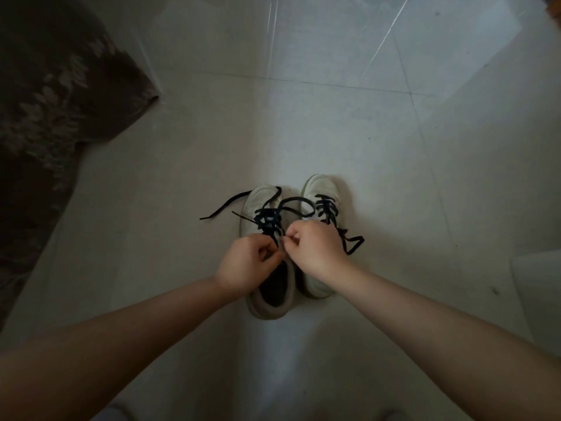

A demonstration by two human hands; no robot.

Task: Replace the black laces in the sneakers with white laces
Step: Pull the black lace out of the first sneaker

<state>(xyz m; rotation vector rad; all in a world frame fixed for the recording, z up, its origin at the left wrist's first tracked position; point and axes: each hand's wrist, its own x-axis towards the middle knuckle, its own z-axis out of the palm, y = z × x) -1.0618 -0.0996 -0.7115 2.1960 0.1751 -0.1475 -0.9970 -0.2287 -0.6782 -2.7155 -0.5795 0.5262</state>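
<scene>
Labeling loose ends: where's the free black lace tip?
Head view: the lace tip lies on the floor, left of the left sneaker, beyond both hands.

A dark brown patterned fabric rug (51,95) is lying along the left side of the pale glossy tiled floor (334,123). A white object (537,287), partly cropped, is sitting at the right edge.

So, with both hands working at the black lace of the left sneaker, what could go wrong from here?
The left hand and right hand pinch the black lace near the top eyelets; a hard pull may drag the left sneaker along the tiled floor. Its loose end loops toward the right sneaker and might snag there.
</scene>
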